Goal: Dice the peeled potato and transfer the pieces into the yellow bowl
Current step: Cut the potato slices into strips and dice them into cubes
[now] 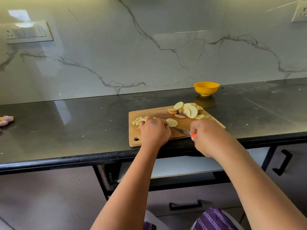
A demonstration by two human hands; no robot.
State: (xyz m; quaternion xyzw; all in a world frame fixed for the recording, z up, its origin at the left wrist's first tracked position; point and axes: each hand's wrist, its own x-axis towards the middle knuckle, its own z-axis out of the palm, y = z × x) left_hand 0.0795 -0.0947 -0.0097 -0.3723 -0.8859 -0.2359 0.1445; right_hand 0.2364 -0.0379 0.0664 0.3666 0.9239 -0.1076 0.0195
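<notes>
On the cutting board (182,126), the left hand (153,130) seems to pinch a potato slice (172,122) while the right hand (205,135) grips the knife (181,131), pointing at it; the yellow bowl (206,88) sits behind the board.

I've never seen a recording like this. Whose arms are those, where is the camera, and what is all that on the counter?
No machine here: a person is working with bare hands, and the single camera sits on their head, looking forward and down. The left hand rests on the wooden cutting board, fingers curled at a potato slice. The right hand grips a knife with a red-orange handle, its blade pointing toward that slice. Small diced pieces lie at the board's left edge, and a pile of uncut slices waits at the far end. The yellow bowl stands apart on the dark counter, beyond the board; its inside cannot be seen. A pinkish object lies far left.
</notes>
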